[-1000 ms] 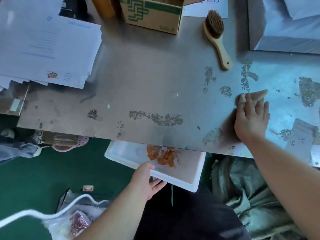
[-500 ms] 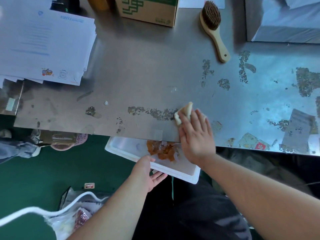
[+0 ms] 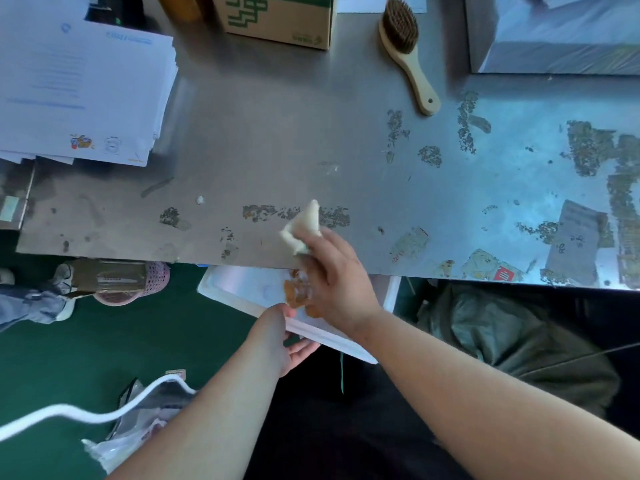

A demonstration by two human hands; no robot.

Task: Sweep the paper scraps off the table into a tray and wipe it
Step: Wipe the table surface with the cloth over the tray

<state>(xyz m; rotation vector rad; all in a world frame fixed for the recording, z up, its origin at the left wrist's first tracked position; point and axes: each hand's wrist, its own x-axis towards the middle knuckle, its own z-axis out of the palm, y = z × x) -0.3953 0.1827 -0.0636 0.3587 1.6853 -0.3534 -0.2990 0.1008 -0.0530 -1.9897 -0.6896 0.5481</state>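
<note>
My right hand (image 3: 334, 271) grips a pale folded cloth (image 3: 304, 226) at the front edge of the metal table (image 3: 263, 140), its corner sticking up. Just below the edge my left hand (image 3: 284, 336) holds the near rim of a white tray (image 3: 239, 289). Orange-brown paper scraps (image 3: 296, 294) lie in the tray, partly hidden by my right hand. A small white scrap (image 3: 200, 199) lies on the table to the left. Patches of stuck residue (image 3: 265, 212) mark the tabletop.
A wooden-handled brush (image 3: 407, 51) lies at the back. A stack of white papers (image 3: 83, 88) fills the left, a cardboard box (image 3: 280, 17) stands behind, grey boxes (image 3: 561, 32) sit back right. Torn labels (image 3: 575, 237) stick at the right. A bag (image 3: 138, 434) lies on the green floor.
My right hand has swept the cloth leftward across the table and toward the front edge above the tray. My left hand kept the tray under the edge.
</note>
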